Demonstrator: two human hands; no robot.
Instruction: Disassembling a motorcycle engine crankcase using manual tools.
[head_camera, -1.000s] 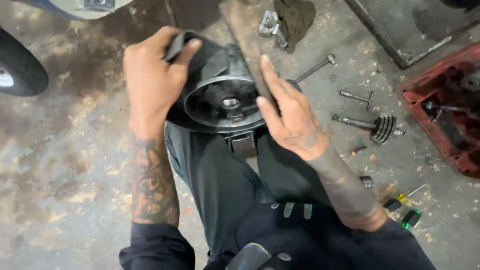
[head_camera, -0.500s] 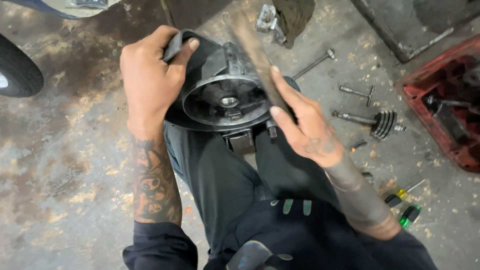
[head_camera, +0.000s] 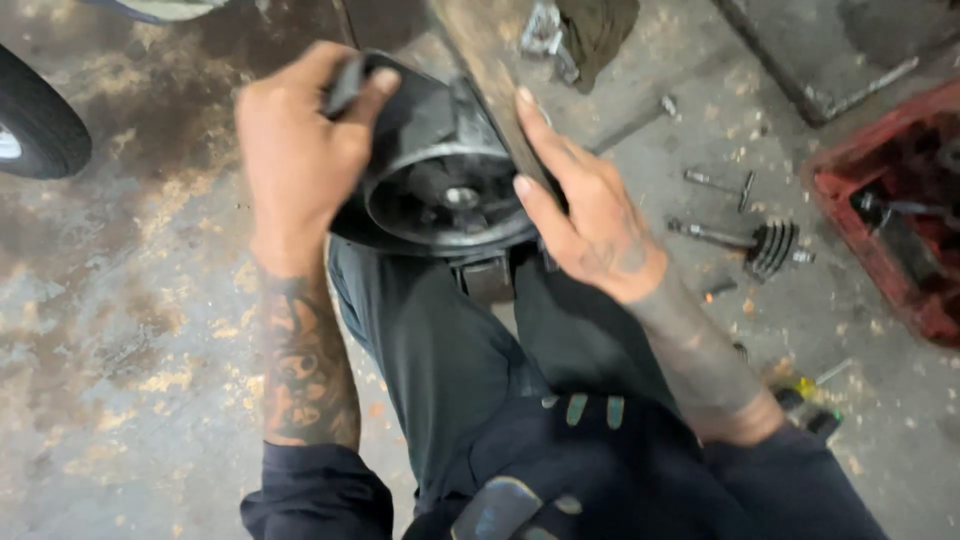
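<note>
My left hand (head_camera: 300, 150) has its grip closed over the rim of the round black metal housing (head_camera: 440, 170), which rests on my lap above the concrete floor (head_camera: 120, 330). My right hand (head_camera: 590, 215) lies open-fingered against its right side, touching a rusty flat bar (head_camera: 490, 70).

A stained concrete floor (head_camera: 120, 330) is spreading under everything. A black tyre (head_camera: 35, 125) is showing at the left edge. A red tray (head_camera: 890, 215) is sitting at the right, with a grey metal plate (head_camera: 800, 40) lying above it. A ribbed metal shaft (head_camera: 765, 245) and loose bolts (head_camera: 720, 183) are lying between. A green-yellow screwdriver (head_camera: 805, 395) is resting nearby.
</note>
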